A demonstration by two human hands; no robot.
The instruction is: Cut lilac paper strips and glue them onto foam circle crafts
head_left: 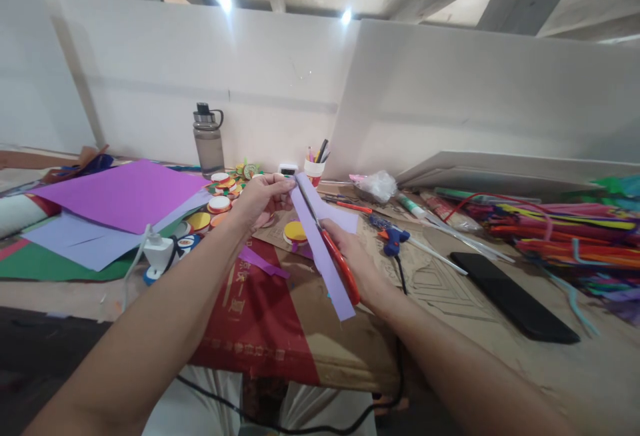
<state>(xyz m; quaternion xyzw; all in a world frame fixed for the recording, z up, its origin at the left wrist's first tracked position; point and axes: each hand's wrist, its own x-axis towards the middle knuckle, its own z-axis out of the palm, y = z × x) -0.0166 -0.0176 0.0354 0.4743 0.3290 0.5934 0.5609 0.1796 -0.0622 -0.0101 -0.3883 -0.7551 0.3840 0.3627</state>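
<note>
My right hand (349,254) is closed on the red handles of a pair of scissors (341,264), whose blades point up and away from me. Along the blades runs a lilac sheet of paper (333,284), a long strip of it hanging on the near side. At the paper's far end my left hand (267,197) pinches it near the blade tips. Beneath lies red and brown cardboard (260,329), with a purple paper strip (264,263) and a yellow-topped round piece (295,231) on it. Part of the lilac sheet is hidden behind my right hand and the scissors.
Purple paper (125,196) and other coloured sheets lie left, beside a white plug (159,249). A water bottle (209,146) and a pen cup (315,171) stand at the back. To the right are a blue glue gun (394,239), a black phone-like slab (515,299) and colourful pipe cleaners (565,229).
</note>
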